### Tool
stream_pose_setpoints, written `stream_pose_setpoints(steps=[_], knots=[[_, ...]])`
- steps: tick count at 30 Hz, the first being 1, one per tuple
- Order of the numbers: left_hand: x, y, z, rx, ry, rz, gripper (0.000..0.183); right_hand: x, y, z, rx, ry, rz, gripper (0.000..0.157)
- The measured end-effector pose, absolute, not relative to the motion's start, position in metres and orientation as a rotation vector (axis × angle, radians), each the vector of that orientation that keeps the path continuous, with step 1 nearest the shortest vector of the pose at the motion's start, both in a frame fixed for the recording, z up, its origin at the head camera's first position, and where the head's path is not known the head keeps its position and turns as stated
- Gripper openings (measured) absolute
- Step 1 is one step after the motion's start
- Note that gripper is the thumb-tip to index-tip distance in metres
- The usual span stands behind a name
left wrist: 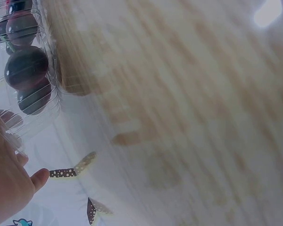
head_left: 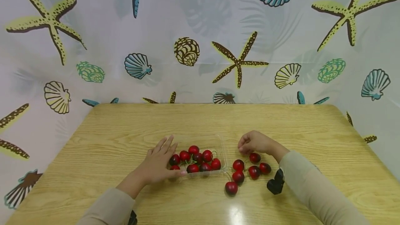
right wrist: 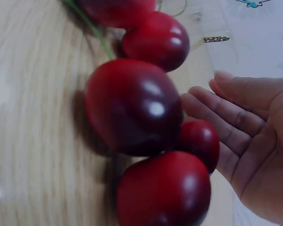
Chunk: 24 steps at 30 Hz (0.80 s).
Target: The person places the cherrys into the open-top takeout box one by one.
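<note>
A clear plastic box [head_left: 222, 152] holds several dark-red cherries [head_left: 193, 149] with green stems. My left hand [head_left: 159, 164] rests against the box's left end, fingers straight and spread, thumb along the front edge. The left wrist view shows the box's wall [left wrist: 54, 89] beside part of that hand [left wrist: 9, 183]. To the right of the box, several loose cherries [head_left: 238, 176] lie on the table. My right hand [head_left: 254, 142] is just behind them, fingers loosely bent. In the right wrist view, nothing shows between the thumb and fingers [right wrist: 226, 110], which are close to a cherry [right wrist: 134, 107].
The wooden table [head_left: 125, 124] ends at a back edge against a white cloth [head_left: 156, 27] printed with starfish and shells. A black wrist device [head_left: 275, 183] hangs beneath my right sleeve, close to the loose cherries.
</note>
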<state>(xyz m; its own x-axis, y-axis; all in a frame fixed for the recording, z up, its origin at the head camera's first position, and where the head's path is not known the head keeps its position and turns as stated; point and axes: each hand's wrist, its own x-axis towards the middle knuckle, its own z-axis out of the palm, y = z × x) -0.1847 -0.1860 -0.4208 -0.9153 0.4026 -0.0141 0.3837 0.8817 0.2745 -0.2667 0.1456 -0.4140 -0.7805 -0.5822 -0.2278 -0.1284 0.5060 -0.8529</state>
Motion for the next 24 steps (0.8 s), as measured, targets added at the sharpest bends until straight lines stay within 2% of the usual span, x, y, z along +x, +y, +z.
stream_pose_setpoints(steps=[24], knots=[[-0.185, -0.187, -0.421, 0.615, 2.982, 0.401, 0.099, -0.266, 0.154, -0.413, -0.716, 2.285, -0.812, 0.006]])
